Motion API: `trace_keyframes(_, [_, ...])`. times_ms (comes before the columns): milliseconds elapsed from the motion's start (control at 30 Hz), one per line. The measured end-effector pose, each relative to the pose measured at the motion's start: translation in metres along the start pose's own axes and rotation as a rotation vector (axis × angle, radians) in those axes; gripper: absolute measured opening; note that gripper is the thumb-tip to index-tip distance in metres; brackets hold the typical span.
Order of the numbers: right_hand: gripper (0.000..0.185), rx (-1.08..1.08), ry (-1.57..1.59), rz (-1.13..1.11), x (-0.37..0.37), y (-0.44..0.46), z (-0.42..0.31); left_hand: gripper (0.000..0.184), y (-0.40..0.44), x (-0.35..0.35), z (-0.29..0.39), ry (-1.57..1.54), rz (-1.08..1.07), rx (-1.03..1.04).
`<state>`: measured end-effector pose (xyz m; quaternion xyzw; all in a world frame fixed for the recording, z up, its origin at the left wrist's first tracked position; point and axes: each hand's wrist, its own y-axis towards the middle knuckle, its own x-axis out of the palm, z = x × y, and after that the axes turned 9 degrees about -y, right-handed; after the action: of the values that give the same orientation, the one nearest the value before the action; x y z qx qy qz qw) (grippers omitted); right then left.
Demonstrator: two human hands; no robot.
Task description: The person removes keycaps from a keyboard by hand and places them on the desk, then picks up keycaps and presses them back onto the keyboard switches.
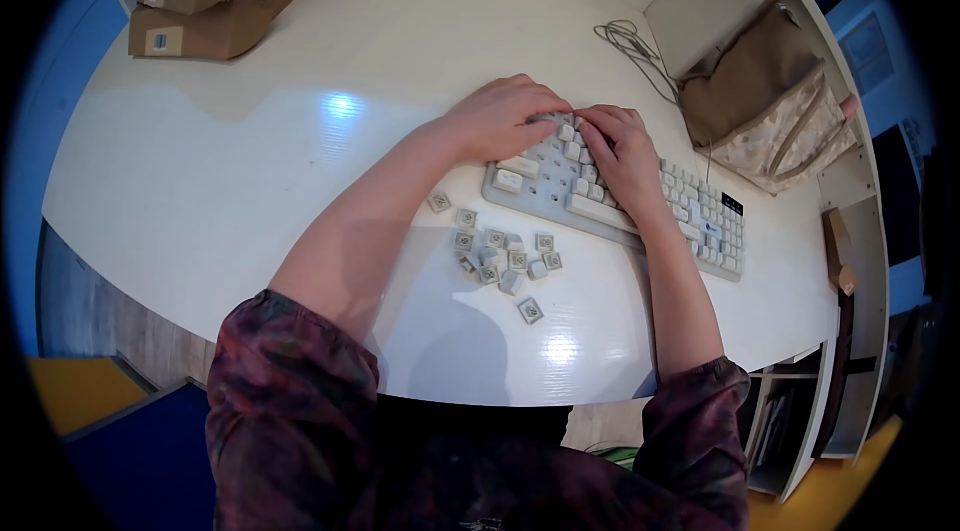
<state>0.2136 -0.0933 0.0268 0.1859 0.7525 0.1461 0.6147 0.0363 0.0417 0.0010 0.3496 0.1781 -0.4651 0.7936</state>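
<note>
A white mechanical keyboard lies at a slant on the desk, its left part stripped of many keycaps. Over its far left corner, my left hand has its fingers along the back edge and its thumb on the front side, gripping it. My right hand rests over the keys, thumb and fingers closed together near the left fingertips. Anything between the right fingertips is hidden. Loose keycaps, several of them upturned, are scattered in front of the keyboard. One loose keycap lies nearer to me.
The white desk has a curved front edge. Cardboard boxes stand at the back left. A coiled cable lies behind the keyboard. At the right are a brown fabric bag and a shelf panel.
</note>
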Motion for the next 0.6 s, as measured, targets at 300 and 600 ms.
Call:
trace_keyframes(300, [0.015, -0.066, -0.043, 0.072, 0.0, 0.0, -0.0029, 0.038, 0.0012, 0.0024, 0.0005, 0.062, -0.011, 0.022])
trace_keyframes(600, [0.015, -0.119, -0.076, 0.118, 0.0019, 0.0026, 0.0042, 0.036, 0.0024, 0.0006, -0.0003, 0.039, -0.001, 0.049])
